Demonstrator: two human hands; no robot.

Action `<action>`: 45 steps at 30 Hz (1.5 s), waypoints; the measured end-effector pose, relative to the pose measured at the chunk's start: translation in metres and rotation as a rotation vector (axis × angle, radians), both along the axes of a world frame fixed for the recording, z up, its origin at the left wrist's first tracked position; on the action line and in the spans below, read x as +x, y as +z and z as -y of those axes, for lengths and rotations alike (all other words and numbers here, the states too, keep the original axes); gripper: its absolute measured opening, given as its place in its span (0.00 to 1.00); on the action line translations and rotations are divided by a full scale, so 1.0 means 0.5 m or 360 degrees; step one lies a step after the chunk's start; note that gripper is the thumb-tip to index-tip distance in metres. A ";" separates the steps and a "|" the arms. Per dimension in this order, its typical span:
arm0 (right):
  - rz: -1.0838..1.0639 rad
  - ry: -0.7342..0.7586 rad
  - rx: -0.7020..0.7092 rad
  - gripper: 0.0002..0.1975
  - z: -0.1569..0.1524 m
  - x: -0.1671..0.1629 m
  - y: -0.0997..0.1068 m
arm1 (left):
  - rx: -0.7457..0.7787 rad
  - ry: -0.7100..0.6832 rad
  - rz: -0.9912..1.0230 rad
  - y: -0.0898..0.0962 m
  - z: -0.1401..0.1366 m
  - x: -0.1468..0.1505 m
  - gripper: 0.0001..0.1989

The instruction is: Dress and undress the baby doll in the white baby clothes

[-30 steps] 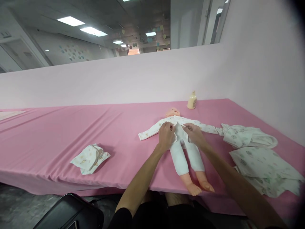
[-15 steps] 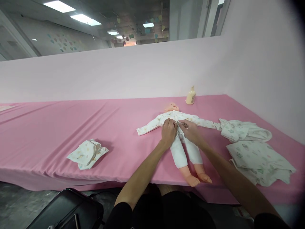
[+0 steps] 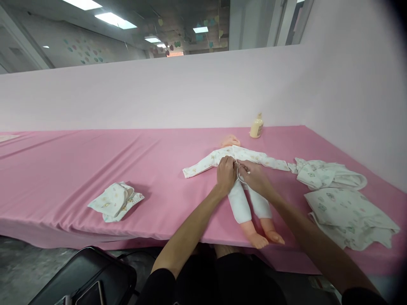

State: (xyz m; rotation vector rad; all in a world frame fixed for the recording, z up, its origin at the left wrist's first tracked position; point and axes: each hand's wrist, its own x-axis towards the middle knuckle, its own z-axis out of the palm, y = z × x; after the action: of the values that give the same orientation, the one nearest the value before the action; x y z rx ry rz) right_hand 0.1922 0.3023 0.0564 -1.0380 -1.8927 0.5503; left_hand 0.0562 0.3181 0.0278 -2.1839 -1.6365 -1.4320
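A baby doll (image 3: 259,240) lies on its back, head towards the wall, in a white patterned baby top (image 3: 203,164) and white trousers (image 3: 239,204). Both of my hands are at its waist. My left hand (image 3: 227,174) is closed, its fingers pinching a thin white tie string (image 3: 241,178) at the front of the top. Close beside it, my right hand (image 3: 254,177) pinches the same string between thumb and fingers. A small loop of the string hangs between the two hands. The hands hide the doll's belly and most of the string.
Folded patterned baby clothes (image 3: 116,201) lie to the left. Right of the doll are a crumpled patterned cloth (image 3: 330,173) and a folded one (image 3: 352,216). A pump bottle (image 3: 256,127) stands near the wall. Below the pink-covered table (image 3: 165,169) is a black chair (image 3: 95,271) with a phone (image 3: 90,294).
My right hand's fingers have shifted slightly at the waist, and a loop of white string now shows below them. My left hand stays nearly in place. The view has shifted slightly.
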 end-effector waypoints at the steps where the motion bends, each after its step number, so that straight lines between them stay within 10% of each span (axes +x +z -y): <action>1: -0.0118 0.0031 -0.0106 0.15 -0.003 0.002 0.000 | -0.0010 0.0000 0.0031 -0.001 -0.002 0.001 0.12; 9: -0.0981 0.0119 -0.0709 0.16 -0.041 0.005 -0.020 | -0.0010 -0.0034 0.0103 0.001 -0.006 0.005 0.14; 45: -0.1130 0.0225 -0.0813 0.17 -0.070 0.010 -0.042 | -0.0009 0.0048 -0.0150 0.004 -0.003 -0.003 0.12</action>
State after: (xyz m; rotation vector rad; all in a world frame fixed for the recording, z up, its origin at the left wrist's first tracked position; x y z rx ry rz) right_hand 0.1970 0.3371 0.0353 -0.8515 -1.2140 1.3361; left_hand 0.0550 0.3197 0.0296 -2.1834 -1.6371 -1.2976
